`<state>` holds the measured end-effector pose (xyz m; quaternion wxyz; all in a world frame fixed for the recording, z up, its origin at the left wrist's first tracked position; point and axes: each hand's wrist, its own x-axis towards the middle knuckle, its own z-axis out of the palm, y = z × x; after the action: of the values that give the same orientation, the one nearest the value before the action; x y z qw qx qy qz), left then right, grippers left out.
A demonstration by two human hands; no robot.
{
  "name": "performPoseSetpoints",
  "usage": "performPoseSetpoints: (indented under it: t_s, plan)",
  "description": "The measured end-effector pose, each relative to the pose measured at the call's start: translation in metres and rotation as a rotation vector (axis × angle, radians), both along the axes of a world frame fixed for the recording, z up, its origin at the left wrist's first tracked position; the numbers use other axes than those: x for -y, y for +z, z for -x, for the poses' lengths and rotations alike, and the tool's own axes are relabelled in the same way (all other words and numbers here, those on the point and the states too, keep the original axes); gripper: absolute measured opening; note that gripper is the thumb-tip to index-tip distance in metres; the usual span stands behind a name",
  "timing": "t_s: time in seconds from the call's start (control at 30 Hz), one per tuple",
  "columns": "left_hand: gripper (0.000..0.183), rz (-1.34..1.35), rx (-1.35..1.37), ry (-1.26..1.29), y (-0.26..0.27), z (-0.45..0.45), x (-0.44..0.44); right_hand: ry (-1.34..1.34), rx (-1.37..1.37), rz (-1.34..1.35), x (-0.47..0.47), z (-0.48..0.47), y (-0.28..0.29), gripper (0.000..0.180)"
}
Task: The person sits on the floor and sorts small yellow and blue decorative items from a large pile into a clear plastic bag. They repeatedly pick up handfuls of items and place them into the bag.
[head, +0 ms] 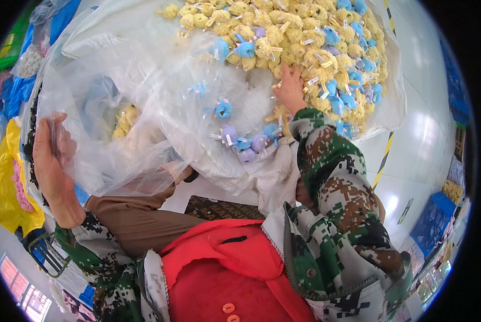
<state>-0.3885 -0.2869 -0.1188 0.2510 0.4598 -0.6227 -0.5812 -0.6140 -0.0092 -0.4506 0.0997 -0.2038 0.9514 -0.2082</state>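
My left hand (pixel 54 161) is at the left with the film of a large clear plastic bag (pixel 143 165) between thumb and fingers. Inside the bag, a few yellow plush toys (pixel 125 120) show through the film. At the upper middle, my right hand (pixel 292 89) reaches to the near edge of a big heap of small yellow plush toys (pixel 288 24), its fingers apart and touching them. Blue plush toys (pixel 332 36) with white tags are mixed into the heap. Below my right hand, loose purple plush toys (pixel 229 135) and a blue plush toy (pixel 223 109) lie on a white woven sheet (pixel 208 161).
A yellow plastic bag (pixel 7 201) with pink material stands at far left, near a metal-framed stool (pixel 49 255). Yellow-and-black floor tape (pixel 383 161) runs along the right. Farther right is a blue crate (pixel 432 223). A dark printed box (pixel 220 208) sits between my legs.
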Motion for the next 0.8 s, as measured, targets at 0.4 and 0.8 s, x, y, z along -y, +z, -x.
performPoseSetpoints:
  t_s: [0.4, 0.8]
  plan:
    - [0.03, 0.001, 0.006, -0.05, 0.0, -0.011, 0.0, 0.249, -0.065, 0.008, -0.011, -0.058, -0.034, 0.043]
    - [0.028, 0.032, 0.081, -0.242, -0.003, -0.005, 0.001, 0.174, 0.681, 1.085, 0.179, -0.15, 0.14, 0.049]
